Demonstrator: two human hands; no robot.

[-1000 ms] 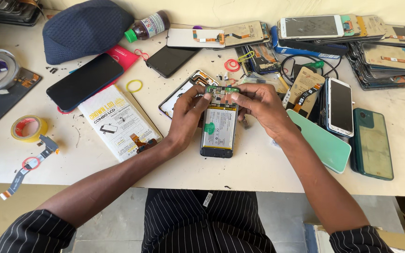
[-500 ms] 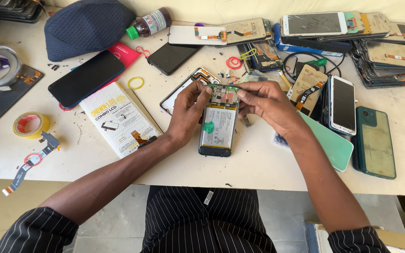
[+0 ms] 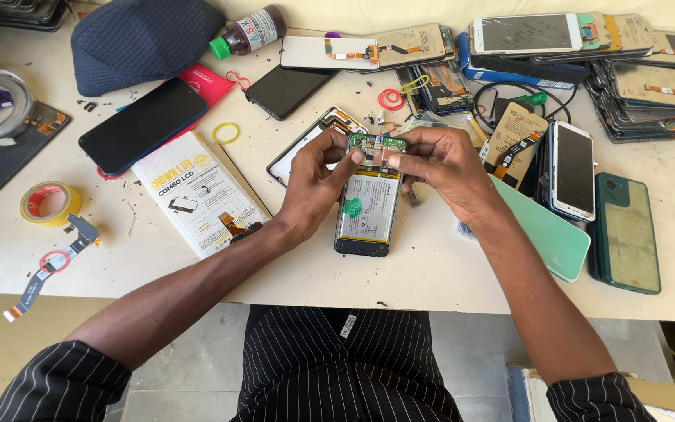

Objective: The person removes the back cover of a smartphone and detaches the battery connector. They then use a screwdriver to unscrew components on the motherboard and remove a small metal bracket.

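Note:
An opened phone point(image 3: 367, 205) lies face down on the white table point(image 3: 431, 273), its silver battery and green circuit board exposed. My left hand point(image 3: 318, 184) grips the phone's left edge, thumb on the upper part near the board. My right hand point(image 3: 441, 168) rests over the top right corner, fingertips pressing on the board area. Both hands touch the phone together. Just behind it lies an empty phone frame point(image 3: 306, 144).
A white flat box point(image 3: 197, 191) and a black phone point(image 3: 144, 125) lie to the left, with a yellow tape roll point(image 3: 50, 203) and a flex cable point(image 3: 52, 262). A mint back cover point(image 3: 544, 234), a dark green phone point(image 3: 626, 230) and stacked screens point(image 3: 650, 74) fill the right. A dark cap point(image 3: 142, 39) and bottle point(image 3: 248, 31) sit at the back.
Both hands stay on the phone's top end; the fingers have shifted slightly over the circuit board. The phone has hardly moved.

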